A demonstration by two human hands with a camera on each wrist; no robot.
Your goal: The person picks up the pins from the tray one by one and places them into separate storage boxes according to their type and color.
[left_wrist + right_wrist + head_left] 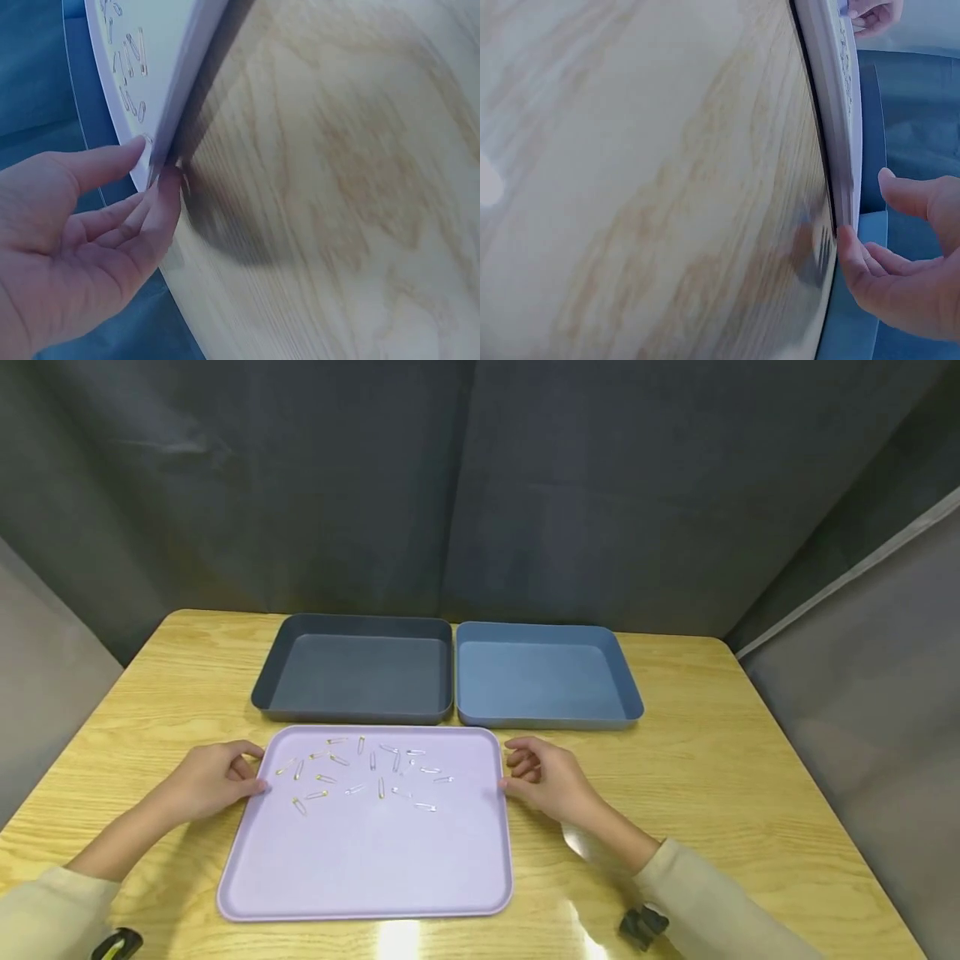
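A lavender tray (375, 860) lies on the wooden table (750, 793), with several small safety pins (380, 787) scattered over its far half. My left hand (213, 781) rests at the tray's left edge. In the left wrist view, the fingertips (169, 184) of this hand (82, 247) touch the rim (187, 82), fingers relaxed, and pins (131, 64) show on top. My right hand (547, 777) sits at the right edge. In the right wrist view this hand (907, 277) has one fingertip (847, 236) against the rim (832, 112), with its thumb apart from it. Neither hand holds anything.
Two empty trays stand side by side behind the lavender one: a dark grey-blue tray (356, 714) on the left and a lighter blue tray (543, 720) on the right. Dark fabric walls close in the table at the back and sides.
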